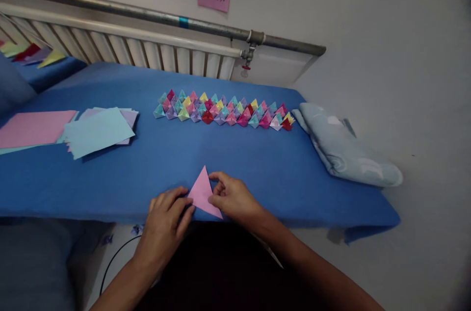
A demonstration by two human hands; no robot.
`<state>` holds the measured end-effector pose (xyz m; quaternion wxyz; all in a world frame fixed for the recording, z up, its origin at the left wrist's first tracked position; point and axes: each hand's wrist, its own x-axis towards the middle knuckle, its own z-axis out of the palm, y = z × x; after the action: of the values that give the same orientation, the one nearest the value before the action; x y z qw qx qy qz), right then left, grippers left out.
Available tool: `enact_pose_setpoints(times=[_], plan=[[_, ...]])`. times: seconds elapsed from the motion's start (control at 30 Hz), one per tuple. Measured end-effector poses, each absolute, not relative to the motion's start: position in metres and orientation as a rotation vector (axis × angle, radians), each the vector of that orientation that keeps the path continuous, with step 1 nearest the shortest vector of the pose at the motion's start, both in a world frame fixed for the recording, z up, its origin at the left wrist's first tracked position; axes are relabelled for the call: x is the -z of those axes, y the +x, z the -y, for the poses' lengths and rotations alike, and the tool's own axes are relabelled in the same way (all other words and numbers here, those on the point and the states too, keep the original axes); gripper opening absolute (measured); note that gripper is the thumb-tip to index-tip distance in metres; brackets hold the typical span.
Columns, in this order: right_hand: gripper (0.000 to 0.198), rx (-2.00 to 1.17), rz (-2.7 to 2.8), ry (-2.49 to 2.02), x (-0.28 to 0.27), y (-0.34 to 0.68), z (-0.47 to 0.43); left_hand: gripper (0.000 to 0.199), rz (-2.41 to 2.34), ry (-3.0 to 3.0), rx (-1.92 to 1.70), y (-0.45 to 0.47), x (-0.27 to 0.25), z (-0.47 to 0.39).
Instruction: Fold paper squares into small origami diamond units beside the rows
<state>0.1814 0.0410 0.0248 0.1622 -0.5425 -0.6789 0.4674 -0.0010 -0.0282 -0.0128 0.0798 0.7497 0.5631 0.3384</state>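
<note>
A pink sheet of paper (203,194), folded into a triangle, lies at the front edge of the blue-covered surface with one point facing away from me. My left hand (167,210) is at its left corner, fingertips touching the paper there. On the opposite side, my right hand (233,197) has thumb and forefinger at the right edge, the other fingers curled in. Beyond the hands stand rows of small folded paper pieces (220,118) in pink, red, yellow, teal and purple.
To the left lies a stack of light blue and purple paper (101,129), beside pink sheets (37,127). A folded pale blanket (346,149) rests at the right end of the blue cover (257,164). Behind are a white radiator (147,51) and a metal pipe (140,14).
</note>
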Motion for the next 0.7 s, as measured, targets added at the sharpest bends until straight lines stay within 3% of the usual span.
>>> enact_pose_setpoints(times=[0.27, 0.5, 0.7], plan=[[0.04, -1.183, 1.872, -1.419, -0.055, 0.178, -0.013, 0.044, -1.467, 1.208, -1.092, -0.003, -0.008, 0.021], [0.037, -0.986, 1.931, -1.321, -0.068, 0.18, 0.01, 0.028, -1.236, 0.932, -1.131, -0.007, -0.014, 0.033], [0.034, -0.854, 1.971, -1.252, -0.067, 0.182, 0.016, 0.028, -1.126, 0.83, -1.238, 0.001, -0.006, 0.038]])
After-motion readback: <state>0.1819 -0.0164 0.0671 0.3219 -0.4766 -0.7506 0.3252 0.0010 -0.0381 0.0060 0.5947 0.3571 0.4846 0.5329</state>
